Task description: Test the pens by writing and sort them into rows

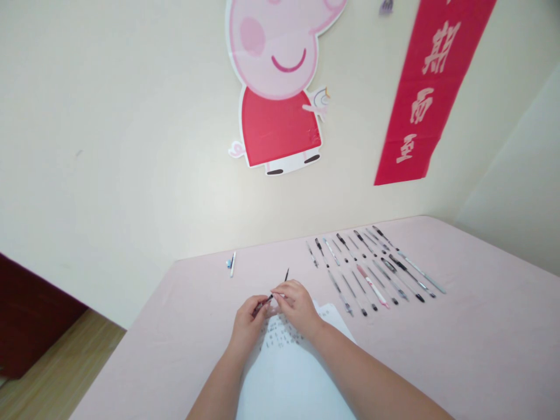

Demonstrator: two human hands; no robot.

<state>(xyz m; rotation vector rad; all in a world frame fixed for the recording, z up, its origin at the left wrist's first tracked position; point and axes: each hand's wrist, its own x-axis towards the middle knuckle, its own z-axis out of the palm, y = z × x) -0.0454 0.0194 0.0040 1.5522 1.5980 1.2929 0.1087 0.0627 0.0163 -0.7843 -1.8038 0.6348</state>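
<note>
Both hands meet above the top part of a white paper sheet (pixel 293 379) with rows of dark handwriting. My left hand (pixel 249 319) is closed around the lower end of a slim dark pen (pixel 287 274). My right hand (pixel 298 302) pinches the same pen higher up, its fingers near the left fingertips. The pen slants up to the right, and its thin dark end sticks out beyond my right hand. Fingers cover its middle, so I cannot tell whether it is in one piece or in parts.
Several pens and refills (pixel 371 286) lie in two slanted rows at the right of the pink-covered table (pixel 175 350). At the back left are a white pen (pixel 233 264) and a small blue item (pixel 228 264). A wall with a pig cutout (pixel 282 128) and red banner (pixel 411 116) stands behind.
</note>
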